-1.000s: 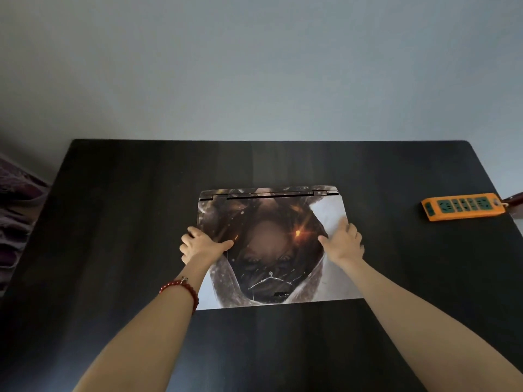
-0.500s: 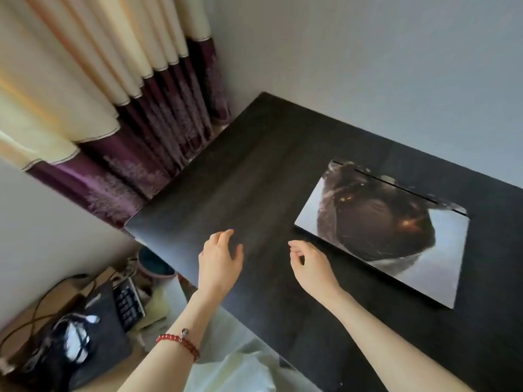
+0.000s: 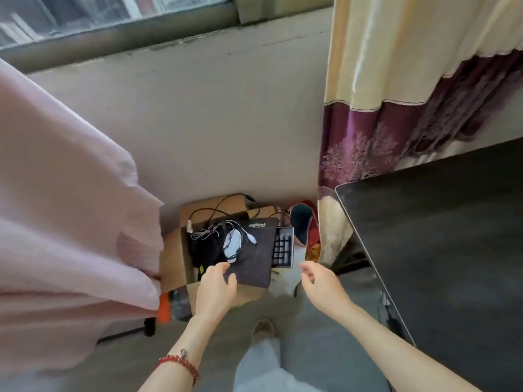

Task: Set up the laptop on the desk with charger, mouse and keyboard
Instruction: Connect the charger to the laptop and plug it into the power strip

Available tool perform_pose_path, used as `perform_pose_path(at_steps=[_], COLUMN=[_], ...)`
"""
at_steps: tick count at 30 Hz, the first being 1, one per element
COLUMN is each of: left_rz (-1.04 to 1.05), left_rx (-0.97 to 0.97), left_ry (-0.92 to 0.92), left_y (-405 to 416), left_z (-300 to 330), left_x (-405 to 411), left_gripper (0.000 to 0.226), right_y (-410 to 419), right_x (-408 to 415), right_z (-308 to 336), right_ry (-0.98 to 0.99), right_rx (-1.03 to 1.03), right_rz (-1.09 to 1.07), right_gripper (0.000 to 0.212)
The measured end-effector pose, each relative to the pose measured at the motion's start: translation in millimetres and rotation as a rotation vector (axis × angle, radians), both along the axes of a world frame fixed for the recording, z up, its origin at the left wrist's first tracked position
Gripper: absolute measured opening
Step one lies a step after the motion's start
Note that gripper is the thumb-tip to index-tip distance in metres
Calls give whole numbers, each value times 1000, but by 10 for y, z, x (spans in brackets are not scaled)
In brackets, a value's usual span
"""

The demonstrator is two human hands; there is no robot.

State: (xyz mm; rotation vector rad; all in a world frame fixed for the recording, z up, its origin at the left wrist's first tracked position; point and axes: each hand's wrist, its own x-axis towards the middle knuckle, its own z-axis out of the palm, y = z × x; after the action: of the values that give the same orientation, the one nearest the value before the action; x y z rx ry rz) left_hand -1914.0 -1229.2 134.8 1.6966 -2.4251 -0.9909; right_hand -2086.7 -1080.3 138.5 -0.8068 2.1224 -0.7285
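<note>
Left hand [image 3: 216, 290]: fingers spread, empty, over the mouse pad [image 3: 254, 253].
Right hand [image 3: 321, 282]: apart, empty.
Mouse [image 3: 232, 244], keyboard [image 3: 283, 247], cables: in floor box [image 3: 172, 258].
Table [image 3: 441, 222]: nothing placed at visible corner; fetching remains.

An open brown cardboard box [image 3: 181, 250] sits on the floor at the far wall, left of the dark rectangular desk [image 3: 441, 236]. In the box a dark fabric mouse pad [image 3: 254, 258] lies over a black keyboard [image 3: 283, 247], whose right end sticks out. A white mouse [image 3: 232, 244] rests on the pad's left edge, with tangled black cables [image 3: 206, 236] to its left.
</note>
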Motion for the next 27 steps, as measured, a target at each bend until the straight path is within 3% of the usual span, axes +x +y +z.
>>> perform_pose_path(at_steps=[6, 11, 17, 21, 24, 27], left_rz=[33, 76, 247, 367, 490, 483], left_rx=[133, 262, 336, 224, 192, 240], left_ry=[-53, -113, -300, -323, -158, 55], left_y=[-1218, -1886, -2034, -1962, -2013, -2060], left_z=[-779, -1645, -2339, -2519, -2523, -2410], left_x=[16, -398, -1032, -1160, -1073, -804], left_gripper=[45, 62, 110, 85, 51, 31], right_y=[-1382, -2176, -2347, -2291, -2289, -2306], right_x=[-13, -97, -196, -264, -314, -315], right_z=[-757, -1515, -2139, -2213, -2192, -2148], right_ry=[25, 15, 55, 99, 88, 58], right_rx=[124, 112, 145, 155, 167, 177], right_rz=[55, -66, -108, -83, -60, -47], right_gripper=[36, 39, 41, 40, 39, 37])
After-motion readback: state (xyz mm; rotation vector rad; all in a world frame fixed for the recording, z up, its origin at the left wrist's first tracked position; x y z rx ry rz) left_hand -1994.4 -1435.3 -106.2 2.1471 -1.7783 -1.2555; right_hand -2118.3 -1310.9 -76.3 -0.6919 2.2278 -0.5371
